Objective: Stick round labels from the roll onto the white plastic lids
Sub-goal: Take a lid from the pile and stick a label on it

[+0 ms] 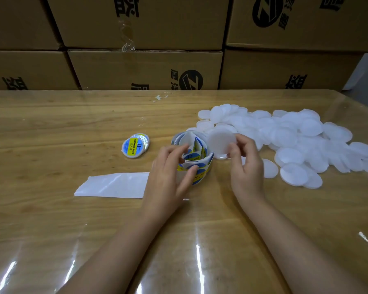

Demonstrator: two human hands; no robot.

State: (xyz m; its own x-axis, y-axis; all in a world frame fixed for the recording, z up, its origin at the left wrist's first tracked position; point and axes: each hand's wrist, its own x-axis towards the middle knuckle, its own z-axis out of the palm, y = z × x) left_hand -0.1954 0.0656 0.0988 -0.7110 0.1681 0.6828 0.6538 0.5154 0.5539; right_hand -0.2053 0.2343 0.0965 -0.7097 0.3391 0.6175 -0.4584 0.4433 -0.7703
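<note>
A loose roll of round blue-and-yellow labels [197,154] stands on the table in the middle. My left hand [170,175] grips the roll's near side, with the thumb on an outer label and the fingers curled over the top. My right hand [243,164] holds one white plastic lid [221,143] upright by its edge, just right of the roll. A large heap of bare white lids [295,141] lies to the right. Two labelled lids [135,145] lie stacked to the left of the roll.
A strip of empty white backing paper [113,185] trails left from under my left hand. Clear plastic film covers the wooden table [51,128]. Stacked cardboard boxes [145,68] wall off the table's far edge. Small paper scraps [160,96] lie near the back.
</note>
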